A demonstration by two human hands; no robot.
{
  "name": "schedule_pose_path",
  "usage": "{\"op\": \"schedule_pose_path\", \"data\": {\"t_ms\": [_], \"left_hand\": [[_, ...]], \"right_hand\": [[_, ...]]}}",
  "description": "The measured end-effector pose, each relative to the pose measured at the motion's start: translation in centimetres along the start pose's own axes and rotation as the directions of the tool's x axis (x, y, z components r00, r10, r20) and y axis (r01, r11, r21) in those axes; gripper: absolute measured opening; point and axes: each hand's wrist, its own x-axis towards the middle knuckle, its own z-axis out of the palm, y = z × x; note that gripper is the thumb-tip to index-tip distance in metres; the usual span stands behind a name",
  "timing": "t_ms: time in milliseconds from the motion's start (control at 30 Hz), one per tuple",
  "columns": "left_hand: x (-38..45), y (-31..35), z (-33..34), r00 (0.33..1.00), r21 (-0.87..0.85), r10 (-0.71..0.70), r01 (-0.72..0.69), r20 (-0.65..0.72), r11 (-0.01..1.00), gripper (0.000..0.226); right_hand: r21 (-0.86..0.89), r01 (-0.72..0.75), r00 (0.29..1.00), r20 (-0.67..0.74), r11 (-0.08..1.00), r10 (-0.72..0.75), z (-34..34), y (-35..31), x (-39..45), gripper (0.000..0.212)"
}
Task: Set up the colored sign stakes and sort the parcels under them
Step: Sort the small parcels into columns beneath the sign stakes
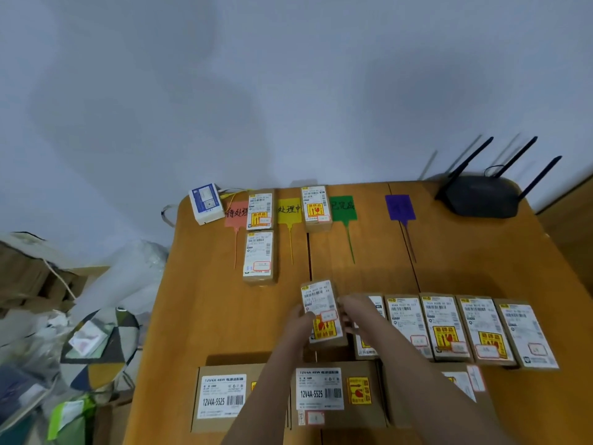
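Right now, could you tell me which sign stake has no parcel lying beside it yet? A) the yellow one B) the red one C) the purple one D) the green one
C: the purple stake lies alone on bare table, while sorted parcels sit between the red and yellow stakes and between the yellow and green ones.

centre lane: i've got bare table [362, 274] between the stake tips and the near parcel row [465, 329], open to pass.
far edge: four sign stakes [290, 220] lie flat, with three parcels [260, 255] among them.
right rear: router [481, 195] with antennas up blocks that corner.
near edge: big boxes [333, 396] crowd under my arms.
left rear: white box [206, 203] sits on the corner.
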Motion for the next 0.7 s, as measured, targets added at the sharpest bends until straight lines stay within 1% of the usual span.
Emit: {"op": "schedule_pose_path", "data": {"t_ms": [67,133,233,300,367,433,533,567,700], "left_hand": [[-0.7,1.1,-1.0,0.998,-0.037,0.067,-0.067,-0.016,0.997,0.032],[-1.4,2.1,-2.0,0.991,-0.077,0.131,-0.133,-0.03,0.988,0.041],[-2.9,3.6,-2.8,0.973,-0.097,0.232,-0.232,-0.016,0.968,0.036],[-4.1,4.0,-3.2,0.955,-0.107,0.297,-0.295,0.001,0.949,0.033],[-5.3,4.3,-3.6,0.932,-0.129,0.36,-0.353,0.035,0.927,0.034],[-6.4,4.5,-3.9,0.912,-0.156,0.402,-0.385,0.089,0.909,0.043],[-7.8,4.6,-3.8,0.889,-0.193,0.42,-0.386,0.182,0.902,0.065],[-8.3,4.6,-3.5,0.884,-0.223,0.422,-0.378,0.203,0.899,0.067],[-10.1,4.7,-1.5,0.865,-0.294,0.444,-0.373,0.233,0.88,0.058]], "right_hand": [[0.014,0.059,0.998,0.013,0.998,-0.06,-0.1,-1.2,-0.6,0.016],[0.074,0.094,0.995,0.03,0.993,-0.097,-0.3,-2.1,-1.5,0.02],[0.134,0.173,0.982,0.05,0.976,-0.181,-0.7,-3.1,-3.4,0.025],[0.14,0.237,0.968,0.05,0.961,-0.246,-1.2,-3.2,-4.7,0.027],[0.16,0.294,0.95,0.064,0.942,-0.307,-1.8,-3.0,-6.3,0.029],[0.188,0.348,0.927,0.075,0.919,-0.366,-2.6,-2.8,-8.1,0.032],[0.23,0.41,0.899,0.062,0.883,-0.434,-3.9,-2.2,-10.2,0.033],[0.229,0.423,0.894,0.054,0.877,-0.445,-4.3,-2.0,-10.8,0.035],[0.251,0.448,0.882,0.034,0.858,-0.47,-6.0,-1.2,-12.7,0.04]]}}
